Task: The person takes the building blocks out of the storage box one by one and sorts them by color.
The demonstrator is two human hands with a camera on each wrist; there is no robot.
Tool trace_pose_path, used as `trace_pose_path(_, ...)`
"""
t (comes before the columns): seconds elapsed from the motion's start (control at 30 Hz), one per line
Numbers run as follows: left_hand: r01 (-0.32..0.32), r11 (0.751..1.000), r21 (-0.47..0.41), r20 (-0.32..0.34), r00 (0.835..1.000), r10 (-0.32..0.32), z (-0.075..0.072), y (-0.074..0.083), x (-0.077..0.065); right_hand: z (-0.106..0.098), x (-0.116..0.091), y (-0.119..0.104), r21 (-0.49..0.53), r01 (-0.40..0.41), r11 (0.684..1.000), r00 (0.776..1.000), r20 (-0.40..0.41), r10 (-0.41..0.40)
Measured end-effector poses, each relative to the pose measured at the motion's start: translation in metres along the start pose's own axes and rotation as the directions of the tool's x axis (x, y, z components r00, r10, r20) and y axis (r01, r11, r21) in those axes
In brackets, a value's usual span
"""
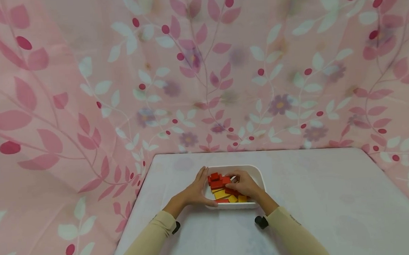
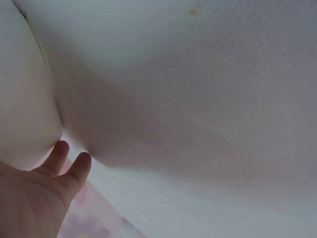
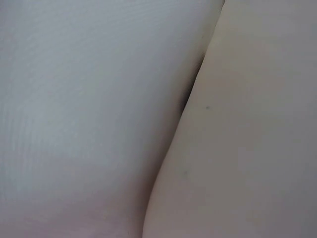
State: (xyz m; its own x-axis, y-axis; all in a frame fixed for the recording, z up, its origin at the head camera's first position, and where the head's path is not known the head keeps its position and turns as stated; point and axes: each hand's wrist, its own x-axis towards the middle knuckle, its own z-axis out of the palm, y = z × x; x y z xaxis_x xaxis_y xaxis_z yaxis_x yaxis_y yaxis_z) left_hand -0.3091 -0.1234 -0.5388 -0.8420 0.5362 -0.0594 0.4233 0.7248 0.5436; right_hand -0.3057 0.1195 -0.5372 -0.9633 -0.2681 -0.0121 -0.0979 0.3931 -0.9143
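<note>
A white tray stands near the far edge of the table and holds several red blocks and yellow blocks. My left hand rests against the tray's left end, thumb along the front rim and straight fingers toward the back corner. In the left wrist view, two fingertips of that hand show beside the tray's pale outer wall. Reaching in over the right side, my right hand pinches a red block between thumb and curled fingers. The right wrist view shows only the tray wall and cloth, no hand.
A pale cloth covers the table. Behind and to the left hangs a pink floral curtain. Dark wrist cameras sit under both cuffs, just in front of the tray.
</note>
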Motion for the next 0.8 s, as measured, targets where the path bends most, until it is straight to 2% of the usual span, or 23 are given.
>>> trace_pose_path(0.27, -0.005, 0.999, -0.043, 0.005, 1.000, 0.005, 0.001, -0.001, 0.001, -0.005, 0.001, 0.000, -0.068, 0.011, 0.998, 1.000, 0.000, -0.011)
trace_pose_path(0.43, -0.001, 0.999, -0.042, 0.012, 1.000, 0.001, 0.004, 0.002, 0.000, -0.013, -0.001, 0.001, -0.116, 0.031, 0.993, 0.999, 0.032, -0.028)
trace_pose_path(0.6, -0.006, 1.000, -0.011, -0.001, 1.000, 0.006, 0.002, 0.003, 0.002, -0.029, -0.002, -0.013, -0.170, 0.057, 0.984, 0.998, 0.035, -0.051)
trace_pose_path(0.8, 0.015, 1.000, -0.011, 0.001, 1.000, -0.015, 0.003, 0.000, 0.001, -0.048, -0.007, -0.029, -0.155, 0.105, 0.982, 0.994, 0.049, -0.098)
